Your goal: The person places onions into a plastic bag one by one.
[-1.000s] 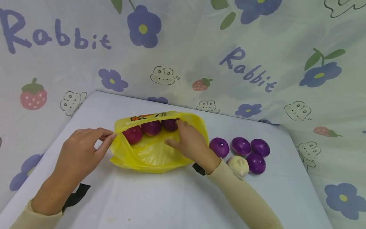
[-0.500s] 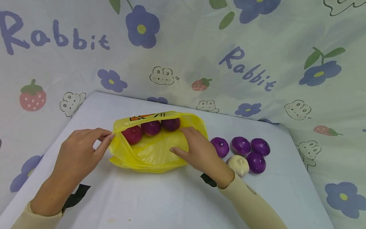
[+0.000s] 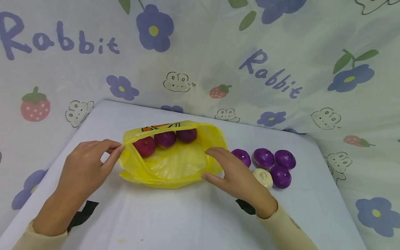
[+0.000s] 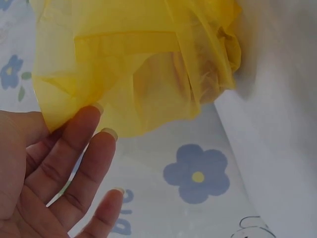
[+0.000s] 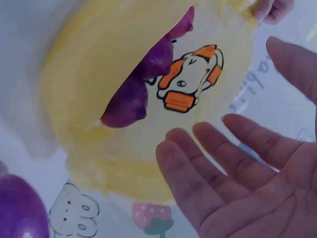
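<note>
Looking down (head): left hand [image 3: 83,166] pinches the yellow bag [image 3: 175,163] rim on the table [image 3: 187,215]; right hand [image 3: 239,177] hovers just beside it, loose.
Left wrist: fingers [image 4: 81,148] spread, bag edge [image 4: 89,99] touching fingertips.
Right wrist: fingers [image 5: 198,168] spread, holding nothing; purple onions [image 5: 143,79] inside bag.

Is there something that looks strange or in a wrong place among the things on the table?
One thing stands out: among the loose purple onions right of the yellow bag lies a single white onion, the only pale one. Otherwise nothing looks spilled or damaged; the left hand pinches the bag's edge, and the right hand hovers open.
</note>
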A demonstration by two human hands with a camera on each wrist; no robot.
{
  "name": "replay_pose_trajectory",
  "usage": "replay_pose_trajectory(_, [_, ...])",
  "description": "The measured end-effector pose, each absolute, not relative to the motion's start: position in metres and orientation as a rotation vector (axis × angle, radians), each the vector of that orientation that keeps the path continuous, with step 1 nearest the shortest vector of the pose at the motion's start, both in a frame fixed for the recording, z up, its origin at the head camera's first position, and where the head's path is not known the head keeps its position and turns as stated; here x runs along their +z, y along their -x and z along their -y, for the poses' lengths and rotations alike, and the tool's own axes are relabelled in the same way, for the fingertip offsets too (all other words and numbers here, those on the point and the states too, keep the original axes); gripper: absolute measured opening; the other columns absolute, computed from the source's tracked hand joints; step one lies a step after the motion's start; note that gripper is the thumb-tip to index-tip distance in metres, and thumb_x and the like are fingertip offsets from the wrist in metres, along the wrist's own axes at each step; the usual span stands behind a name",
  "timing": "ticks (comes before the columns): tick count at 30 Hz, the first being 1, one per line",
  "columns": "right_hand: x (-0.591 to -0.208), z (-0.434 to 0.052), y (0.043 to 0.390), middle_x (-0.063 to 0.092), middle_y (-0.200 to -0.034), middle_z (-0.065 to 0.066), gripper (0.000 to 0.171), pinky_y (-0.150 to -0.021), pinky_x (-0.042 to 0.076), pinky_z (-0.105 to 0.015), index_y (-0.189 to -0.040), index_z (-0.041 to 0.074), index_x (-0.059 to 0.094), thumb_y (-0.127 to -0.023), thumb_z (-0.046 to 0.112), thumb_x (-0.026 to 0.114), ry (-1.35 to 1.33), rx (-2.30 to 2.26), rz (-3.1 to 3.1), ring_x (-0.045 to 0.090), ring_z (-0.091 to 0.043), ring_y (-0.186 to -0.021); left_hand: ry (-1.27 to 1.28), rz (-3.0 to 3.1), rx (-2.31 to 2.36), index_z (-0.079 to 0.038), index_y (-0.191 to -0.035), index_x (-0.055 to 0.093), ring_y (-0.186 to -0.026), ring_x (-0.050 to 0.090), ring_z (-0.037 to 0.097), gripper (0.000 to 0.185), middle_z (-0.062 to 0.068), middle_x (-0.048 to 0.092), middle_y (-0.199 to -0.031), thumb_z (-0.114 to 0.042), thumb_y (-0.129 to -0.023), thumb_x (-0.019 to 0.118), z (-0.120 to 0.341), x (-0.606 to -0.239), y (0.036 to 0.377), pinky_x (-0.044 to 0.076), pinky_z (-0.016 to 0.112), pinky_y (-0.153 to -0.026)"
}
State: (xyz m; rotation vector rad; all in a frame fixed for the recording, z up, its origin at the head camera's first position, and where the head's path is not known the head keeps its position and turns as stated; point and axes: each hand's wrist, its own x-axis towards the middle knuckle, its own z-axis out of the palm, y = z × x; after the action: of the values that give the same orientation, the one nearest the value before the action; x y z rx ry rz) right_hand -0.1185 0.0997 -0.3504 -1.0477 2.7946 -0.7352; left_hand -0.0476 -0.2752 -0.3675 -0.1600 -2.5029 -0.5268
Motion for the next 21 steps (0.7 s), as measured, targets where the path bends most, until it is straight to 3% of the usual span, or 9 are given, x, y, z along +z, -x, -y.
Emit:
replay_pose_trajectory(8, [-0.356, -0.126, 0.112, 0.054, -0.152, 0.004, 0.065, -0.113, 0.047, -0.044, -0.15, 0.021, 0.055, -0.095, 0.047, 0.077, 1.05, -0.751, -2.794, 0.051, -0.018, -0.139, 0.144, 2.512, -0.539, -0.004, -0.103, 0.076, -0.092, 0.066, 0.044, 0.021, 0.013, 0.076, -0.087, -0.009, -0.085, 0.085, 0.276, -0.367, 0.048, 0.056, 0.063, -0.078])
replay_pose_trajectory(21, [-0.367, -0.157, 0.097, 0.051, -0.156, -0.001, 0.075, -0.111, 0.049, -0.044, -0.153, 0.015, 0.051, -0.092, 0.044, 0.081, 0.957, -0.704, -2.884, 0.054, -0.02, -0.137, 0.147, 2.497, -0.535, -0.004, -0.103, 0.076, -0.091, 0.066, 0.045, 0.019, 0.013, 0.075, -0.086, -0.009, -0.086, 0.083, 0.276, -0.367, 0.046, 0.055, 0.063, -0.076])
